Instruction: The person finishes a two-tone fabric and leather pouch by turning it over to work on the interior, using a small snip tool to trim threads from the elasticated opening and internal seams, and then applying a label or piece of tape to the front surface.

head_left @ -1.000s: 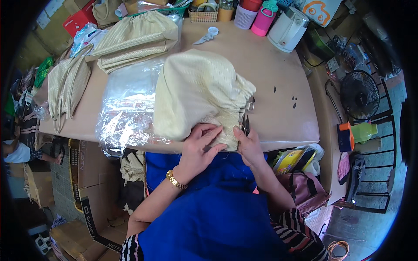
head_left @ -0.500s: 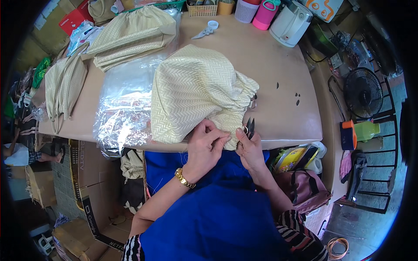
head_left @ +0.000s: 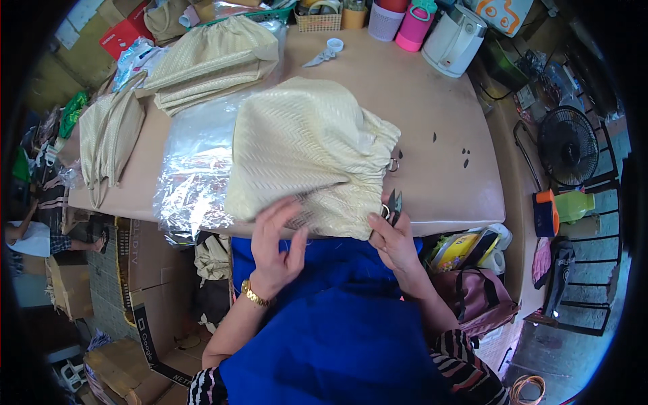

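Note:
A cream woven drawstring bag lies on the table at its front edge, its gathered mouth turned to the right. My left hand, slightly blurred, is off the gathered part, with fingers spread beside the bag's near side. In my right hand are small dark thread snips, blades pointing away from me. The thumb of that hand rests at the bag's near right corner. A metal ring shows at the gathered mouth.
Clear plastic sheets lie left of the bag. Two similar cream bags, one a larger bag, lie further left. Small dark pieces dot the table's right side. A white kettle, pink bottle and baskets stand at the back.
My left hand has let go of the bag's gathered edge and moved left, its fingers spreading. My right hand keeps the snips at the bag's corner, shifted slightly.

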The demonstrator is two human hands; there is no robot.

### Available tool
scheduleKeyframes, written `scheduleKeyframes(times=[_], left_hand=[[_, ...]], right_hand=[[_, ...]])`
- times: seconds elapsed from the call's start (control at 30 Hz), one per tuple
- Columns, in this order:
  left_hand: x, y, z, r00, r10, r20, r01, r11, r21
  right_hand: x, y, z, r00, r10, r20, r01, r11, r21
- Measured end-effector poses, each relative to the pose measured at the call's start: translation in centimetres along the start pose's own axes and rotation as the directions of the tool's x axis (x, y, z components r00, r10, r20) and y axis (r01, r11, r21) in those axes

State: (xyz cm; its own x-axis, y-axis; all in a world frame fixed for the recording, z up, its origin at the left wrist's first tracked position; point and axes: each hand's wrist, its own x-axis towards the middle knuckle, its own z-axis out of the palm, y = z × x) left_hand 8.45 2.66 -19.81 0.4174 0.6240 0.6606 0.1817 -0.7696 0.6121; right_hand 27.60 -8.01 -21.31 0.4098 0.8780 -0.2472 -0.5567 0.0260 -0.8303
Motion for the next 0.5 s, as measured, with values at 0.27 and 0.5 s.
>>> scheduleKeyframes(times=[0.27, 0.5], left_hand=[[4.9, -1.2, 0.3, 0.984, 0.033, -0.175, -0.042, 0.998, -0.049], [3.7, 0.8, 0.0, 0.996, 0.032, -0.087, -0.05, 0.977, -0.209]], right_hand=[[0.5, -1.2, 2.0, 0.937, -0.163, 0.308, 0.119, 0.981, 0.156], [1.2, -1.4, 3.7, 0.93, -0.199, 0.309, 0.139, 0.968, 0.208]])
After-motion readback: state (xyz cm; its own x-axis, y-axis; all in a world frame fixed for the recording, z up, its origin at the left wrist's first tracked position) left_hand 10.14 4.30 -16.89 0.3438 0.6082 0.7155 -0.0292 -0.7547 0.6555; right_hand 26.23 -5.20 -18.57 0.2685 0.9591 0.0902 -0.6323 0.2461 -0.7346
